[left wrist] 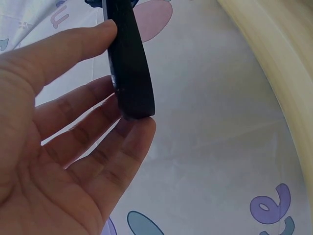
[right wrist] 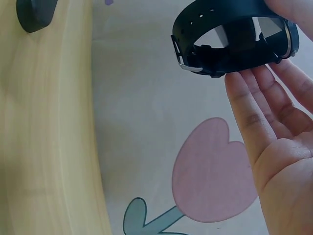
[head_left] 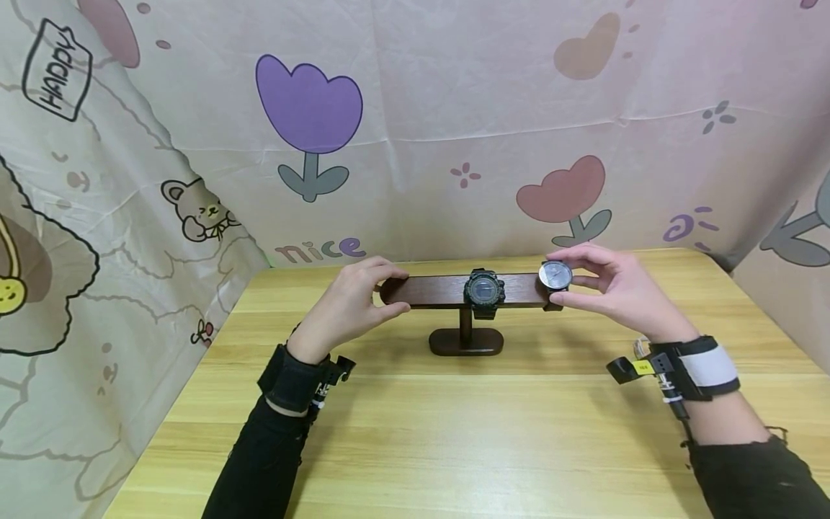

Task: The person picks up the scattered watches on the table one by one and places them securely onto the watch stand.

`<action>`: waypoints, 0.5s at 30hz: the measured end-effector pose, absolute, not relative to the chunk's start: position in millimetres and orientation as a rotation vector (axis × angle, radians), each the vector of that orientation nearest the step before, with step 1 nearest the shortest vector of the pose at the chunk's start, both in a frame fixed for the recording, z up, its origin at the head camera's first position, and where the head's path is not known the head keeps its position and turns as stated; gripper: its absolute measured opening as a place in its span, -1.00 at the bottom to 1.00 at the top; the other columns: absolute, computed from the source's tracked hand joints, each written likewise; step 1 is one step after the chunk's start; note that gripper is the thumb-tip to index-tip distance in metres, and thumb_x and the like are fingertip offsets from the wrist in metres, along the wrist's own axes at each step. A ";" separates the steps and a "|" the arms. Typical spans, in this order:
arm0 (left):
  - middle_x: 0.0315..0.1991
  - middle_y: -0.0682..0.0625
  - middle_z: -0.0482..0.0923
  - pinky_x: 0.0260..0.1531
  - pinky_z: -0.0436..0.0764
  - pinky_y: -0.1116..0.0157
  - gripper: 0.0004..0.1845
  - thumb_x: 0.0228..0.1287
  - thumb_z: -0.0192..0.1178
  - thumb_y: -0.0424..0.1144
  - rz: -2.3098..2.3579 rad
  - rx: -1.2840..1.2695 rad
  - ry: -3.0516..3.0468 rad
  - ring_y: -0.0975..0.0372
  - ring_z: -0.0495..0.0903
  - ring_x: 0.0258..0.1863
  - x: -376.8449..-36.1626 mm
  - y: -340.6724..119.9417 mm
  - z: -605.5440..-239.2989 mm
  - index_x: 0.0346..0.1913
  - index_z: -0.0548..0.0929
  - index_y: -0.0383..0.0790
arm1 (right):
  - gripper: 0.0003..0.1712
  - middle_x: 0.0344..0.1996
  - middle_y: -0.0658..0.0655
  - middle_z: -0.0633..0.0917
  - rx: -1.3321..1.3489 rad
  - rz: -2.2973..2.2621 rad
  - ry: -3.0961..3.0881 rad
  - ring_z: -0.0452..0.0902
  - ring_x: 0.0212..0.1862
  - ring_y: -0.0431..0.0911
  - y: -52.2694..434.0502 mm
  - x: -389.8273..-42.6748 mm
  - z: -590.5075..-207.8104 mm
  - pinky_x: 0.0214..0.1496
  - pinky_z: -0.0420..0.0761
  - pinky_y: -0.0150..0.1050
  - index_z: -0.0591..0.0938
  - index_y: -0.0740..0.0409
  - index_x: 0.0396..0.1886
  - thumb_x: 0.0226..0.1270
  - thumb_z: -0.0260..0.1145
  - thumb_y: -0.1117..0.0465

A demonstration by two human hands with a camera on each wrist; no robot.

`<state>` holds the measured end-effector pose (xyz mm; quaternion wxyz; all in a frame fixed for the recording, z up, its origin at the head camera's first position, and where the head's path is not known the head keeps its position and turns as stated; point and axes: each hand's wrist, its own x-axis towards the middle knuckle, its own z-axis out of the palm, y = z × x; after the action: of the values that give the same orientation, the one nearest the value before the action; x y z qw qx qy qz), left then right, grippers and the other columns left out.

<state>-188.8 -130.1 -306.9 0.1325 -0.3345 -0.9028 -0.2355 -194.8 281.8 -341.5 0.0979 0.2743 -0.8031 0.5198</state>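
Observation:
A dark brown wooden watch stand (head_left: pixel 431 291) has a long horizontal bar on a short post. My left hand (head_left: pixel 350 301) grips its left end; in the left wrist view the thumb lies on one side of the bar (left wrist: pixel 131 73) and fingertips on the other. Strapped around the bar near the middle is a black digital watch (head_left: pixel 484 290). My right hand (head_left: pixel 625 288) holds a round-faced silver watch (head_left: pixel 555 275) between thumb and fingers at the bar's right end. Its buckled black strap (right wrist: pixel 195 24) forms a loop around the bar's end in the right wrist view.
The stand's oval base (head_left: pixel 465 343) rests on a light wood table (head_left: pixel 454 432). Behind the table hangs a patterned cloth (head_left: pixel 415 108) with flowers, and more cloth (head_left: pixel 130 238) covers the left side. Both wrists wear black camera straps.

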 end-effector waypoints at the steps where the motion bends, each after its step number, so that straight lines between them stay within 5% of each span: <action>1: 0.10 -0.13 0.75 -0.06 0.76 0.11 -0.53 0.25 0.58 -0.22 -0.682 -0.967 -2.622 0.06 0.73 0.01 -188.8 -130.1 -306.9 0.19 0.76 -0.29 | -0.39 0.21 0.09 0.71 0.816 1.530 -2.377 0.72 0.15 -0.29 280.4 -195.1 -342.3 0.23 0.68 -0.45 0.68 0.33 0.22 0.14 0.58 0.58; 8: 0.10 -0.13 0.76 -0.07 0.75 0.16 -0.52 0.26 0.58 -0.21 -0.650 -0.949 -2.637 0.06 0.73 0.01 -189.4 -129.6 -307.0 0.20 0.76 -0.29 | -0.37 0.20 -0.01 0.71 0.830 1.531 -2.376 0.67 0.20 -0.28 272.3 -196.2 -346.9 0.26 0.66 -0.47 0.68 0.36 0.23 0.11 0.61 0.55; 15: 0.09 -0.13 0.76 -0.11 0.74 0.19 -0.52 0.25 0.59 -0.21 -0.657 -0.947 -2.642 0.08 0.73 -0.02 -188.8 -128.9 -306.9 0.19 0.77 -0.29 | -0.35 0.17 0.12 0.68 0.862 1.533 -2.360 0.67 0.14 -0.24 265.4 -198.2 -352.9 0.25 0.67 -0.47 0.72 0.24 0.20 0.05 0.65 0.55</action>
<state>-188.8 -128.9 -306.9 0.1294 -0.3257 -0.9089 -0.2260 -198.2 265.4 -352.9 0.0989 0.2915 -0.7979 0.5183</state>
